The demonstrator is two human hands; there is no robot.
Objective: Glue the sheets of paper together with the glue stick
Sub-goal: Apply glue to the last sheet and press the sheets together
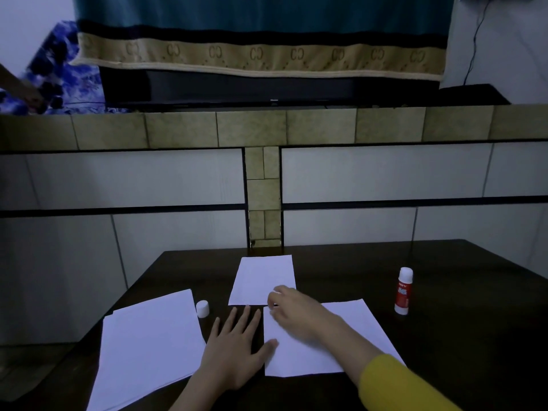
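On the dark table (444, 336) lie three lots of white paper: a stack of sheets (148, 348) at the left, a single sheet (262, 277) at the middle back, and a sheet (341, 345) at the right front. My left hand (234, 351) lies flat on the table with fingers spread, its thumb touching the left edge of the right sheet. My right hand (293, 312) reaches over that sheet and its curled fingers pinch the sheet's far left corner. The red and white glue stick (403, 290) stands upright and uncapped at the right. Its white cap (202, 308) stands beside the stack.
A tiled wall (178, 179) rises just behind the table's far edge. Above it a ledge carries a dark screen under a teal and tan cloth (261, 54). Another person's hand (26, 93) shows at the far left.
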